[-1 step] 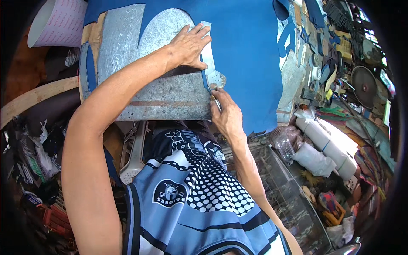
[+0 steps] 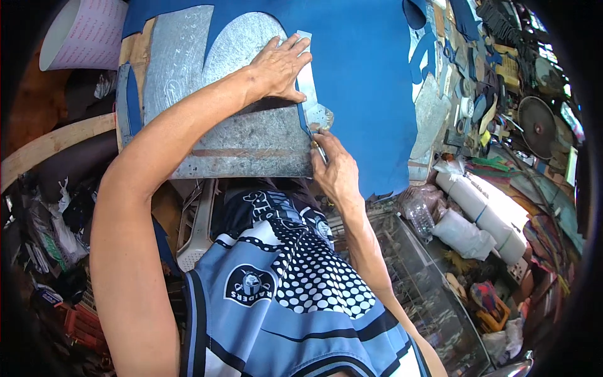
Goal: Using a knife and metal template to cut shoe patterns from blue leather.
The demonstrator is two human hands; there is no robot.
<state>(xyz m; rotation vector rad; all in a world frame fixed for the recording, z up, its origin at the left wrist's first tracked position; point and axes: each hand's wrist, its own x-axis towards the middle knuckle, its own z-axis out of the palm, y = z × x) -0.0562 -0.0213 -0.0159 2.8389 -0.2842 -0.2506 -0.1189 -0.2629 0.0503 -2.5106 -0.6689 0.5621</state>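
Note:
A large blue sheet (image 2: pixel 370 94) covers much of the work table. On its left part lies a narrow pale metallic template (image 2: pixel 320 117), wider at its near end. My left hand (image 2: pixel 281 68) presses flat on the template's upper part, fingers stretched out. At the near end, my right hand (image 2: pixel 337 168) is closed round a slim cutting knife (image 2: pixel 322 152), its handle mostly hidden in the fingers. The knife's tip is beside the template's near left edge, where a thin blue strip (image 2: pixel 303 118) runs along it.
Bare scratched grey metal tabletop (image 2: pixel 245 143) shows nearest me. A rolled pale sheet (image 2: pixel 85 34) stands at the far left. Tools and scraps crowd the table's right side, near a round fan (image 2: pixel 537 124). Wrapped white rolls (image 2: pixel 483 210) lie to the right, above a glass case (image 2: pixel 433 295).

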